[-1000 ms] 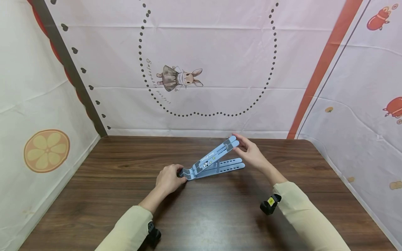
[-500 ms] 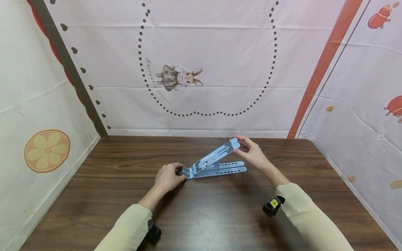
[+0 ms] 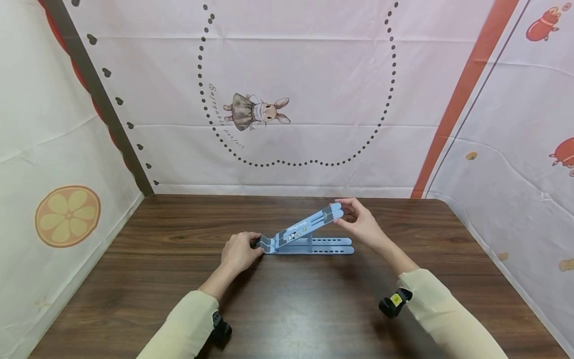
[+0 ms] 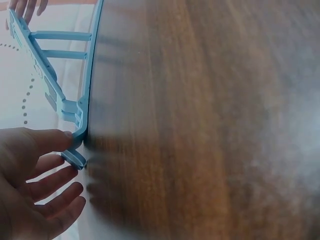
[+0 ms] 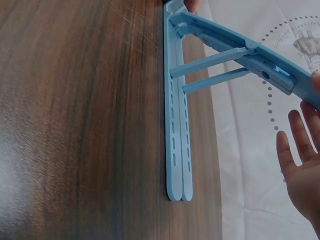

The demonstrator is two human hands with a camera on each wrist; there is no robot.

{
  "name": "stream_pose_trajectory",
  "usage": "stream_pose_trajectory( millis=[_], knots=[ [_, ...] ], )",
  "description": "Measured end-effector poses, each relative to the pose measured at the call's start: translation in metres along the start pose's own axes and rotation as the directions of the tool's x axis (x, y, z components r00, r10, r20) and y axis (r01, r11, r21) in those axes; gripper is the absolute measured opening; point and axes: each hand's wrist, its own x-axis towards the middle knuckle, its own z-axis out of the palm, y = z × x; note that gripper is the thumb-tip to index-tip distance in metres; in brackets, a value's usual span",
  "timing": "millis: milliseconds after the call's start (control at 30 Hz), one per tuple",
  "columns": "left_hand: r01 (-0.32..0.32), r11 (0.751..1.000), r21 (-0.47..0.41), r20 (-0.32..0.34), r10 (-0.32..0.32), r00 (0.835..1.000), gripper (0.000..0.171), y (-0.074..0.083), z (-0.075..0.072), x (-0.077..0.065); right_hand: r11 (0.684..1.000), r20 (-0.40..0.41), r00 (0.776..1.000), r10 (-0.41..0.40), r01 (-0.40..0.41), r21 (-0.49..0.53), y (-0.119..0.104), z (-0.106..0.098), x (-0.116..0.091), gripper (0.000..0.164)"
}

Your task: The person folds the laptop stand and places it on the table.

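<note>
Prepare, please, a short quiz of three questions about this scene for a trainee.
1. True or false: the slotted, light-blue folding stand lies folded flat on the dark-brown wood-grain table.
2. Which hand holds the stand's raised end: (a) left or (b) right?
3. How many slim light-blue braces rise from its base?

Key: 1. False, it stands partly open. 2. b, the right hand. 3. Two.
</note>
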Motion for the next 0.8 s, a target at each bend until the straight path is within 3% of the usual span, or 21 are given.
stream_pose_trajectory(
  millis=[100, 400, 700, 800],
  knots=[
    [0.000, 1.000, 0.011, -0.004, 0.000, 1.000, 0.037, 0.000, 0.000, 0.002, 1.000, -0.012, 1.000, 0.012, -0.012, -0.019, -0.011, 0.002, -0.004, 0.048],
    [0.020, 0.999, 0.027, -0.030, -0.019, 0.999, 0.032, -0.004, 0.002, 0.008, 1.000, -0.064, 0.998, 0.007, -0.008, -0.017, -0.009, 0.012, -0.009, 0.049],
    [0.033, 0.999, 0.024, -0.039, -0.032, 0.999, 0.026, -0.006, 0.003, 0.015, 0.999, -0.118, 0.992, 0.049, -0.051, -0.014, -0.044, 0.021, -0.022, 0.048],
    [0.034, 0.999, 0.024, -0.046, -0.033, 0.998, 0.024, -0.006, 0.003, 0.018, 0.999, -0.137, 0.989, 0.049, -0.051, -0.011, -0.043, 0.023, -0.023, 0.047]
  ],
)
